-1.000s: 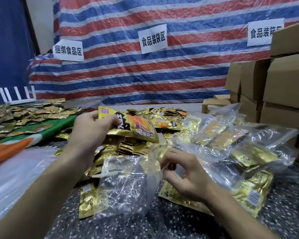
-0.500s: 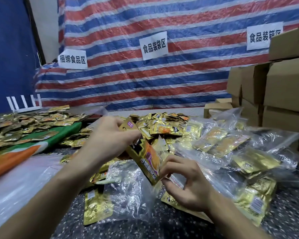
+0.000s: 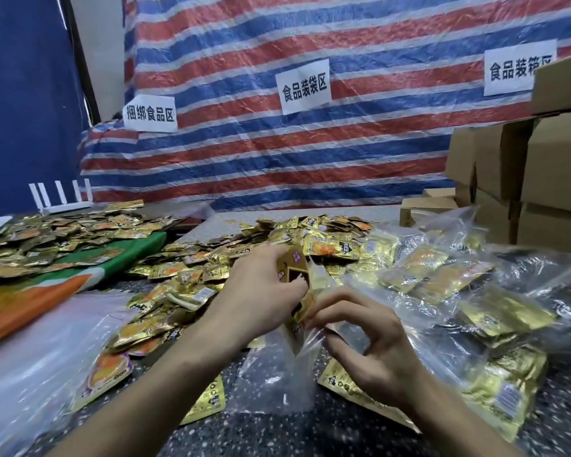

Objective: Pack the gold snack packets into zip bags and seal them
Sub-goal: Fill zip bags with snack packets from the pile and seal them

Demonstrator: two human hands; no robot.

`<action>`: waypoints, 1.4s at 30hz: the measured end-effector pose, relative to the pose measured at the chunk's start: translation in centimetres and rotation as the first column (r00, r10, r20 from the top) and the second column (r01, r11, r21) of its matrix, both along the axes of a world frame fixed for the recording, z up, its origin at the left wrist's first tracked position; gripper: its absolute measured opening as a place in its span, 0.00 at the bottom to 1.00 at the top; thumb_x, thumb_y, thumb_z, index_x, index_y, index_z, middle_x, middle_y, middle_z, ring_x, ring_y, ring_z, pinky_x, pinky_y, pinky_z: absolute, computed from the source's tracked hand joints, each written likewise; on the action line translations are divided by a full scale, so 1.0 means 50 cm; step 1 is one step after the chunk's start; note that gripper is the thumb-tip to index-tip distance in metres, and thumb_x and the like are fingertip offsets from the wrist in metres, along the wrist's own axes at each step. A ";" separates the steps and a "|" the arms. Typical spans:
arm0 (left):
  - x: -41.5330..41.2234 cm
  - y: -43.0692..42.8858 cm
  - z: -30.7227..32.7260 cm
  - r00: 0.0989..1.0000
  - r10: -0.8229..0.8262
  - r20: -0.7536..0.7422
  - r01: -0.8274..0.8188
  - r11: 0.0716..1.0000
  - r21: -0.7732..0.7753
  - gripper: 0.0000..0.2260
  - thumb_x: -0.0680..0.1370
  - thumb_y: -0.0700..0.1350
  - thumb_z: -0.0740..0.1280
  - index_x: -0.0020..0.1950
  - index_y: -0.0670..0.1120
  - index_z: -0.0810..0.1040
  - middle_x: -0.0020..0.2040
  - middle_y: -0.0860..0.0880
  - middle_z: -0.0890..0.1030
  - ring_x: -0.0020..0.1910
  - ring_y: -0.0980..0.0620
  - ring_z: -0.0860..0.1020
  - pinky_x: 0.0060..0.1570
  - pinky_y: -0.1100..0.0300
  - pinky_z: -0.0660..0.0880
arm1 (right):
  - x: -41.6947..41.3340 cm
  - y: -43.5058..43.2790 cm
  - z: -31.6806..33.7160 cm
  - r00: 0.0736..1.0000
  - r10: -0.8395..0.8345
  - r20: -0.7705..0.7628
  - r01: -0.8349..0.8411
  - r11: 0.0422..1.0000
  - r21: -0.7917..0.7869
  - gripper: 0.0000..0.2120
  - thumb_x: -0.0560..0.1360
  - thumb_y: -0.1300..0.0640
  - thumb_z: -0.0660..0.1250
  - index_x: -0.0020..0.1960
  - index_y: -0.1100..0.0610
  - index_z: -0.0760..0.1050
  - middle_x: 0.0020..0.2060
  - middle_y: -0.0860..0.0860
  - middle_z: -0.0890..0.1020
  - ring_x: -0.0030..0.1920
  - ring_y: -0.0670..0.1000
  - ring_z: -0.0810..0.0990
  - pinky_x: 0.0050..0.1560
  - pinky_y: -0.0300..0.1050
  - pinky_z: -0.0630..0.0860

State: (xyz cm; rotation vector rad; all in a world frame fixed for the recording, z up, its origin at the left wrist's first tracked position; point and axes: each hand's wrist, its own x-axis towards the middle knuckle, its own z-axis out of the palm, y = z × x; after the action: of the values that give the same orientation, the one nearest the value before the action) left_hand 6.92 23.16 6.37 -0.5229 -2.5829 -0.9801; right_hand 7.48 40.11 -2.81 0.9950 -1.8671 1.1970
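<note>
Bare worktop (image 3: 310, 437) shows only in near strip between forearms; passage there. Left: clear plastic sheet (image 3: 30, 357) over near edge. Ahead: loose gold packets (image 3: 211, 278) heaped across middle. Right: filled zip bags (image 3: 442, 278) piled, cardboard boxes (image 3: 554, 173) stacked behind, blocking that side. Striped tarp (image 3: 277, 153) closes rear.

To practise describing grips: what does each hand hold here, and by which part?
The left hand grips a gold packet around its middle; the right hand pinches the clear zip bag at its open mouth.
</note>
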 end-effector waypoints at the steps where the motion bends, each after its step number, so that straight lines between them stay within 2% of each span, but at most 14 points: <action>1: -0.001 0.000 0.003 0.999 0.008 -0.039 -0.008 1.000 -0.004 0.04 0.72 0.42 0.71 0.44 0.49 0.79 0.38 0.53 0.80 0.36 0.55 0.78 0.31 0.65 0.71 | 0.000 0.000 0.001 1.000 -0.011 -0.009 0.011 1.000 -0.014 0.05 0.71 0.70 0.71 0.44 0.63 0.82 0.46 0.53 0.83 0.48 0.53 0.83 0.48 0.49 0.79; 4: -0.003 -0.006 0.017 0.998 -0.013 -0.061 0.016 0.999 0.038 0.13 0.69 0.39 0.78 0.49 0.48 0.80 0.40 0.54 0.78 0.35 0.60 0.76 0.30 0.71 0.73 | 0.000 0.006 0.004 0.997 -0.054 -0.058 0.050 0.996 -0.067 0.01 0.74 0.66 0.71 0.45 0.62 0.82 0.45 0.50 0.82 0.47 0.51 0.82 0.47 0.42 0.77; 6: -0.003 -0.017 0.036 0.997 -0.069 -0.042 0.074 0.991 0.114 0.16 0.67 0.40 0.80 0.52 0.48 0.82 0.42 0.51 0.81 0.37 0.58 0.78 0.38 0.65 0.78 | -0.001 0.008 0.006 0.993 -0.091 -0.076 0.083 0.990 -0.110 0.03 0.75 0.62 0.69 0.45 0.61 0.81 0.45 0.50 0.81 0.47 0.51 0.82 0.46 0.43 0.77; 10: -0.012 -0.042 0.064 0.985 -0.138 -0.109 0.166 0.933 0.318 0.11 0.76 0.44 0.73 0.57 0.50 0.78 0.50 0.53 0.81 0.40 0.57 0.83 0.37 0.67 0.79 | -0.004 0.009 0.007 0.993 -0.102 -0.065 0.091 0.985 -0.149 0.03 0.76 0.59 0.68 0.46 0.58 0.80 0.45 0.50 0.80 0.47 0.52 0.81 0.46 0.45 0.77; 13: -0.034 -0.075 0.054 0.981 -0.045 -0.187 0.115 0.914 0.389 0.07 0.80 0.49 0.67 0.57 0.50 0.77 0.52 0.54 0.79 0.38 0.54 0.84 0.38 0.59 0.81 | -0.007 0.012 0.006 0.991 -0.108 -0.075 0.098 0.986 -0.132 0.02 0.76 0.62 0.69 0.46 0.61 0.80 0.45 0.52 0.81 0.47 0.53 0.81 0.45 0.48 0.77; 15: -0.062 -0.108 0.027 0.979 0.024 -0.202 0.047 0.939 0.340 0.03 0.81 0.47 0.66 0.54 0.52 0.77 0.51 0.54 0.80 0.42 0.54 0.83 0.43 0.56 0.81 | -0.008 0.011 0.005 0.990 -0.118 -0.073 0.109 0.987 -0.115 0.02 0.75 0.65 0.69 0.45 0.63 0.81 0.45 0.53 0.81 0.48 0.53 0.81 0.45 0.49 0.78; 18: -0.103 -0.158 -0.044 0.993 0.058 -0.104 -0.037 0.980 0.198 0.05 0.78 0.44 0.70 0.51 0.53 0.78 0.50 0.54 0.81 0.46 0.54 0.80 0.43 0.60 0.78 | -0.005 0.009 0.003 0.991 -0.121 -0.053 0.116 0.989 -0.094 0.03 0.74 0.64 0.70 0.45 0.63 0.81 0.46 0.52 0.81 0.49 0.52 0.82 0.47 0.49 0.78; 20: -0.122 -0.185 -0.104 0.999 0.043 0.029 -0.044 0.998 0.050 0.09 0.75 0.41 0.72 0.50 0.54 0.77 0.50 0.53 0.80 0.47 0.54 0.79 0.41 0.63 0.75 | -0.004 0.008 0.003 0.992 -0.120 -0.045 0.115 0.989 -0.088 0.03 0.74 0.63 0.70 0.45 0.63 0.81 0.46 0.52 0.81 0.50 0.52 0.81 0.47 0.47 0.77; 23: -0.132 -0.210 -0.187 0.981 0.069 0.182 -0.019 0.965 -0.262 0.14 0.72 0.45 0.73 0.54 0.57 0.76 0.55 0.56 0.75 0.54 0.55 0.74 0.52 0.58 0.75 | -0.002 0.007 0.004 0.993 -0.115 -0.041 0.111 0.990 -0.090 0.04 0.75 0.62 0.70 0.45 0.63 0.81 0.46 0.52 0.81 0.50 0.52 0.81 0.48 0.45 0.77; 25: -0.134 -0.214 -0.225 0.988 0.129 0.086 -0.086 0.917 -0.390 0.17 0.72 0.48 0.72 0.57 0.59 0.73 0.56 0.58 0.71 0.57 0.56 0.70 0.56 0.56 0.71 | -0.002 0.007 0.004 0.993 -0.114 -0.039 0.111 0.990 -0.083 0.03 0.75 0.63 0.70 0.45 0.63 0.81 0.45 0.52 0.81 0.49 0.51 0.81 0.48 0.44 0.77; 28: -0.133 -0.203 -0.245 0.966 0.218 -0.141 -0.258 0.870 -0.421 0.19 0.73 0.49 0.70 0.63 0.58 0.72 0.54 0.58 0.69 0.55 0.55 0.69 0.52 0.59 0.67 | -0.003 0.006 0.003 0.993 -0.119 -0.027 0.116 0.990 -0.074 0.02 0.73 0.66 0.69 0.44 0.63 0.81 0.45 0.52 0.81 0.49 0.52 0.81 0.48 0.44 0.77; 33: -0.147 -0.213 -0.248 0.958 0.274 -0.091 -0.288 0.894 -0.344 0.20 0.76 0.48 0.71 0.68 0.53 0.76 0.59 0.55 0.74 0.58 0.53 0.73 0.55 0.56 0.74 | -0.003 0.007 0.002 0.994 -0.105 -0.012 0.104 0.991 -0.087 0.03 0.74 0.63 0.70 0.44 0.62 0.81 0.45 0.52 0.81 0.49 0.52 0.81 0.48 0.45 0.76; 39: -0.161 -0.251 -0.180 0.978 0.195 0.077 -0.191 0.980 -0.055 0.08 0.74 0.46 0.75 0.52 0.52 0.86 0.48 0.56 0.82 0.47 0.54 0.79 0.49 0.52 0.78 | -0.006 0.008 0.000 0.995 -0.104 -0.005 0.104 0.990 -0.092 0.04 0.75 0.61 0.69 0.45 0.61 0.81 0.46 0.51 0.81 0.49 0.52 0.81 0.48 0.44 0.77; 42: -0.154 -0.261 -0.141 0.984 0.125 0.130 -0.134 0.989 0.069 0.07 0.72 0.42 0.77 0.41 0.55 0.88 0.37 0.55 0.86 0.39 0.55 0.83 0.39 0.59 0.77 | -0.006 0.009 -0.001 0.995 -0.101 -0.002 0.100 0.989 -0.104 0.05 0.75 0.59 0.69 0.45 0.60 0.82 0.46 0.50 0.81 0.50 0.51 0.81 0.49 0.42 0.76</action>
State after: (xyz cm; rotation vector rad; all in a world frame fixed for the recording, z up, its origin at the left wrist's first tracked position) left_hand -0.78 10.11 -0.66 -0.2772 -2.6370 -1.0948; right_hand 7.16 40.55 -2.88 0.8372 -1.8077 1.2156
